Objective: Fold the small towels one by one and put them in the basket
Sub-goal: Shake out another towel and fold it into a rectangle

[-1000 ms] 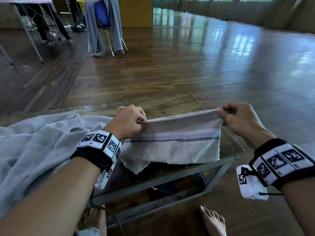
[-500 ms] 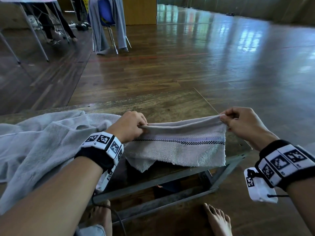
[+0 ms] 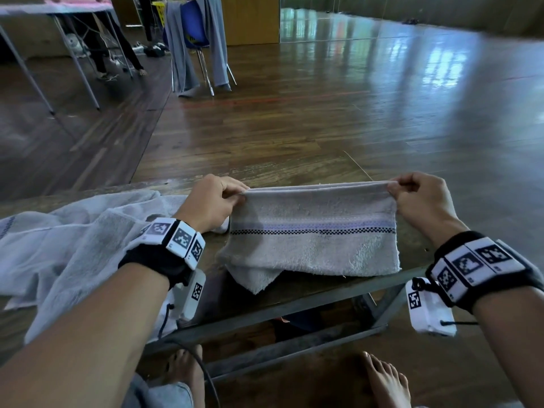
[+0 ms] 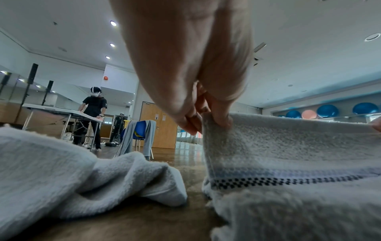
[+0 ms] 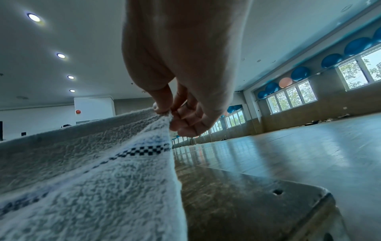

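A small grey-beige towel [image 3: 312,242] with a checked black and lilac stripe hangs doubled over, its lower edge on the low wooden table [image 3: 297,172]. My left hand [image 3: 232,194] pinches its top left corner and my right hand [image 3: 396,191] pinches the top right corner, the top edge stretched taut between them. The left wrist view shows my left hand [image 4: 206,120] pinching the towel [image 4: 288,146]. In the right wrist view my right hand [image 5: 167,114] pinches the towel [image 5: 92,163]. No basket is in view.
A pile of larger pale grey towels [image 3: 67,248] lies on the table's left part. My bare feet [image 3: 385,381] are under the table's metal frame [image 3: 294,307]. Far off stand a blue chair draped with cloth [image 3: 194,39] and a folding table [image 3: 56,13] with a person [image 4: 93,117] at it.
Both hands have carried the towel's top edge slightly farther from me and pulled it straighter. The towel hangs flatter than before.
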### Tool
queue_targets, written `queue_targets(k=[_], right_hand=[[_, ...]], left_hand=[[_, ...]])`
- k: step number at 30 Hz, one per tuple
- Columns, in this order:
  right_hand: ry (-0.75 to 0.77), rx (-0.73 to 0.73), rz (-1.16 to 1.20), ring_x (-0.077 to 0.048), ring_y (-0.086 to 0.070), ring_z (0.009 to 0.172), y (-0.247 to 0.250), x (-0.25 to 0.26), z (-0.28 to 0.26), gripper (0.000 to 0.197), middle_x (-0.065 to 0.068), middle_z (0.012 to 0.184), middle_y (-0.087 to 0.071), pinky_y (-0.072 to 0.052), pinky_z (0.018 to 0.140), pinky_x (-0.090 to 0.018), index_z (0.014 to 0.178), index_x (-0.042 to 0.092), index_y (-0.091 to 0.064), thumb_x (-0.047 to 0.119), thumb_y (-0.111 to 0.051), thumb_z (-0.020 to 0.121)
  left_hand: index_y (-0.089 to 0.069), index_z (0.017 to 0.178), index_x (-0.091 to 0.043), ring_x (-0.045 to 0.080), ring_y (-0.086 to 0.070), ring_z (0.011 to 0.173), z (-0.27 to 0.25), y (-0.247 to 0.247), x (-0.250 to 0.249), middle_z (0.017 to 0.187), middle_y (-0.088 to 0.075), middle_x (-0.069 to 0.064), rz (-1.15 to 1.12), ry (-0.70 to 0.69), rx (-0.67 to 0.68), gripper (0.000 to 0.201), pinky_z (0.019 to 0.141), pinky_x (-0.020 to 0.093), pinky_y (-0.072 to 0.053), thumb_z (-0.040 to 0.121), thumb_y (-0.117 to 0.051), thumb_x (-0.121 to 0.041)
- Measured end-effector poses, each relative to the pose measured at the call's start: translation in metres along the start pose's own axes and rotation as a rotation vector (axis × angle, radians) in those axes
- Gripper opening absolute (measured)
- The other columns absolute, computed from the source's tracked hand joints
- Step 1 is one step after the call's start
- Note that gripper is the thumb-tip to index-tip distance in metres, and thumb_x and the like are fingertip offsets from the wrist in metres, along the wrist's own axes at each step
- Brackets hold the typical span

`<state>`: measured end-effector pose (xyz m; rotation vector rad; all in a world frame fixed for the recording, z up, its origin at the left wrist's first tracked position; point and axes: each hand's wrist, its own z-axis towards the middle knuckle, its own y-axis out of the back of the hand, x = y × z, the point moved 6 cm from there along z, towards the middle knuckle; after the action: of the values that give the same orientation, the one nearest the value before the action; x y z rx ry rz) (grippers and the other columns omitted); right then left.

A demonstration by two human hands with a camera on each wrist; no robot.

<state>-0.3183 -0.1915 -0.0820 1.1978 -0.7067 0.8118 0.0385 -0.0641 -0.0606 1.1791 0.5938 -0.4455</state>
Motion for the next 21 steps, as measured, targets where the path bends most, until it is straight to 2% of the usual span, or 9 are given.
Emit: queue_targets(k=[2,4,5,6,10,13,17,19,21], right_hand=[[-0.016,0.016,0.001,-0.009,-0.062,0.072,-0.005,-0.003,-0.002,0.021,0.005,0.084,-0.07,-0.045,0.065,-0.019,0.075,0.027,-0.066,0.016,-0.074,0.091],[-0.029,0.03,-0.016,-0.01,-0.061,0.073,-0.007,-0.007,-0.004,0.02,0.005,0.084,-0.069,-0.044,0.067,-0.02,0.076,0.027,-0.067,0.017,-0.075,0.091],[-0.035,0.033,-0.028,-0.009,-0.061,0.072,-0.007,-0.008,-0.005,0.017,0.005,0.083,-0.069,-0.044,0.066,-0.02,0.078,0.026,-0.068,0.017,-0.075,0.091],[-0.039,0.033,-0.038,-0.009,-0.06,0.072,-0.005,-0.008,-0.006,0.013,0.005,0.083,-0.068,-0.044,0.066,-0.02,0.081,0.024,-0.07,0.017,-0.075,0.091],[-0.05,0.05,-0.032,-0.012,-0.061,0.072,0.0,-0.01,-0.009,0.013,0.001,0.085,-0.07,-0.05,0.07,-0.027,0.083,0.026,-0.07,0.017,-0.073,0.092],[-0.048,0.02,-0.021,-0.01,-0.059,0.069,0.005,-0.005,-0.008,0.003,0.005,0.081,-0.067,-0.045,0.063,-0.021,0.091,0.02,-0.073,0.017,-0.073,0.092],[0.033,-0.036,-0.081,-0.004,-0.057,0.071,0.013,0.008,-0.006,0.011,0.013,0.081,-0.064,-0.04,0.064,-0.022,0.084,0.028,-0.068,0.023,-0.072,0.093],[0.015,0.05,-0.199,-0.008,-0.055,0.066,0.007,0.009,-0.006,0.012,0.01,0.082,-0.064,-0.039,0.06,-0.024,0.081,0.027,-0.068,0.026,-0.072,0.092],[-0.071,0.176,-0.255,-0.013,-0.057,0.063,-0.001,0.003,-0.008,0.012,0.002,0.084,-0.067,-0.039,0.053,-0.022,0.079,0.024,-0.07,0.027,-0.071,0.091]], left_hand=[[-0.079,0.102,-0.007,0.012,-0.066,0.099,-0.005,-0.002,0.004,0.11,-0.074,0.001,0.023,0.022,0.057,0.02,0.082,0.008,-0.049,0.091,-0.064,0.002],[-0.079,0.099,-0.009,0.023,-0.07,0.093,-0.009,-0.005,0.007,0.101,-0.076,0.005,0.042,0.062,0.089,0.022,0.085,0.033,-0.058,0.09,-0.064,0.004],[-0.08,0.097,-0.01,0.029,-0.071,0.088,-0.01,-0.005,0.008,0.093,-0.077,0.006,0.045,0.08,0.091,0.021,0.081,0.042,-0.059,0.088,-0.066,0.004],[-0.081,0.095,-0.012,0.031,-0.072,0.083,-0.011,-0.004,0.008,0.086,-0.077,0.004,0.04,0.092,0.083,0.02,0.077,0.045,-0.06,0.087,-0.068,0.002],[-0.081,0.084,-0.018,0.008,-0.07,0.073,-0.008,0.002,0.004,0.074,-0.074,-0.008,-0.007,0.075,-0.015,0.017,0.064,0.013,-0.056,0.08,-0.078,-0.001],[-0.077,0.084,-0.016,0.01,-0.067,0.071,-0.006,0.006,-0.004,0.078,-0.073,-0.003,0.003,0.024,-0.085,0.017,0.069,0.022,-0.058,0.077,-0.08,0.0],[-0.075,0.11,-0.013,0.016,-0.066,0.087,0.0,0.006,-0.008,0.092,-0.074,0.002,0.131,0.036,-0.078,0.03,0.085,0.032,-0.053,0.083,-0.073,-0.001],[-0.08,0.098,-0.014,0.017,-0.068,0.087,0.002,0.001,-0.007,0.091,-0.076,0.002,0.23,0.09,0.018,0.019,0.079,0.028,-0.052,0.087,-0.069,-0.003],[-0.08,0.087,-0.014,0.018,-0.07,0.077,0.001,-0.003,-0.003,0.082,-0.075,0.004,0.217,0.193,0.076,0.018,0.067,0.029,-0.054,0.088,-0.065,-0.004]])
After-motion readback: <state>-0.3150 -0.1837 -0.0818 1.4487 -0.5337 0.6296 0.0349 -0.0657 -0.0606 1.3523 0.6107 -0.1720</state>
